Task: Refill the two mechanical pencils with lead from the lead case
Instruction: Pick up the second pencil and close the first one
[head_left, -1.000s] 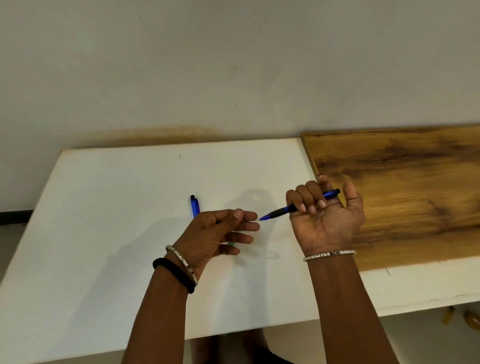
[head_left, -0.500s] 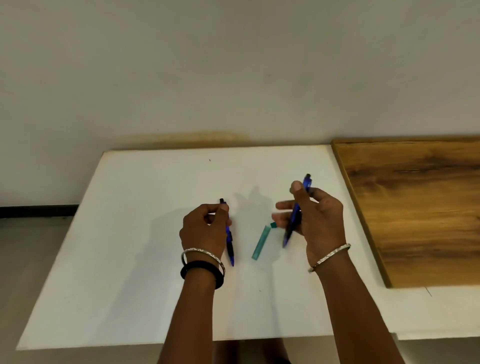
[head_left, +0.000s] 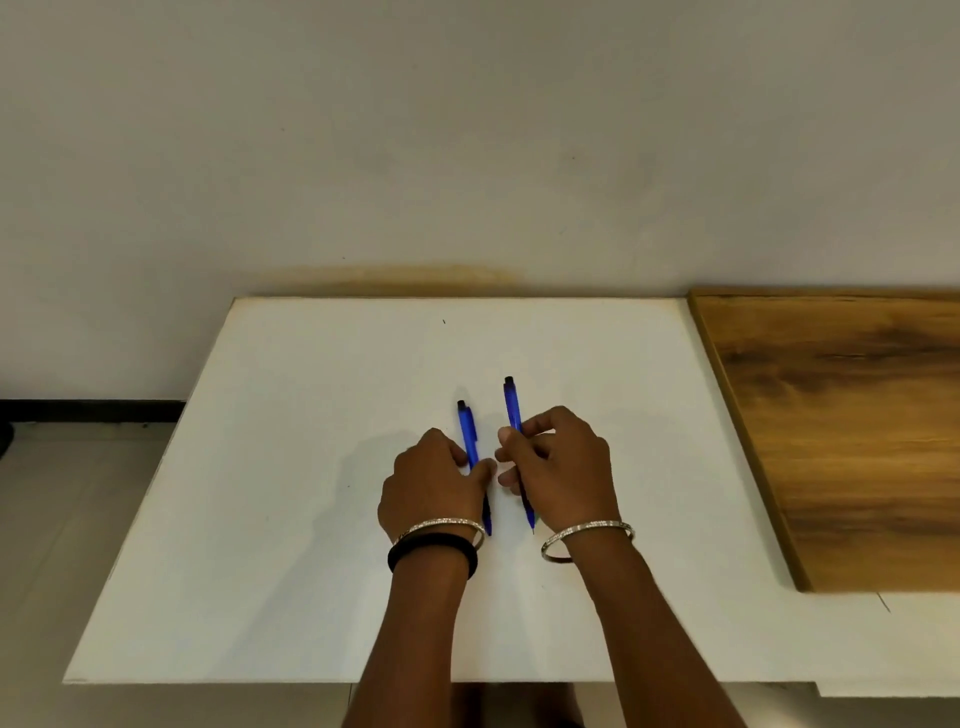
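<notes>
Two blue mechanical pencils lie nearly parallel on the white table (head_left: 291, 467), black caps pointing away from me. The left pencil (head_left: 467, 427) is under the fingers of my left hand (head_left: 434, 480). My right hand (head_left: 558, 460) pinches the right pencil (head_left: 512, 402) at mid-barrel, its tip showing below my palm. Both pencils rest on or just above the tabletop. The teal lead case is not visible; my hands may cover it.
A brown wooden board (head_left: 852, 426) covers the table's right part. A pale wall rises behind the table. Tiled floor (head_left: 62, 499) shows to the left of the table's edge.
My right hand has lowered its pencil from upright to flat beside the other pencil. Both hands have come together. The teal lead case seen between them has gone out of sight.
</notes>
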